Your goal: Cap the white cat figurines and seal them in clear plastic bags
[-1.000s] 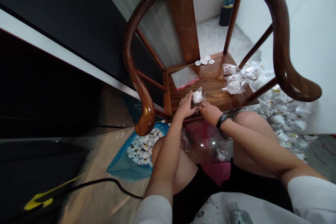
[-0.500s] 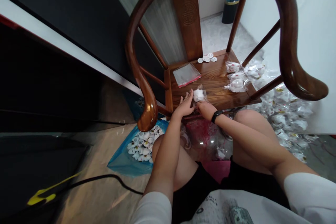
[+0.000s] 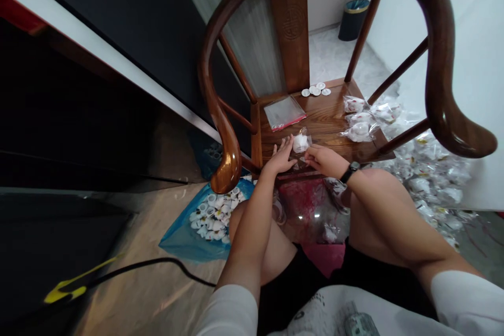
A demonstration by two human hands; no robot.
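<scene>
A small clear bag with a white piece inside [image 3: 300,143] lies at the front edge of the wooden chair seat [image 3: 326,118]. My left hand [image 3: 282,157] rests on its left side, fingers stretched out flat and pressing on the bag. My right hand [image 3: 325,160], with a black watch at the wrist, has its fingers drawn together on the bag's right edge. A stack of empty clear bags with red strips [image 3: 284,113] lies further back on the seat.
Filled small bags [image 3: 359,125] sit at the seat's right, several white discs [image 3: 315,90] at the back. A heap of filled bags [image 3: 433,173] lies on the floor to the right. A blue bag of white cups [image 3: 208,215] and a black cable [image 3: 157,268] lie left.
The view has shifted slightly, so the chair sits a little further right in the picture. My right hand has slid a bit rightward along the bag's edge; the left hand stays pressing on it.
</scene>
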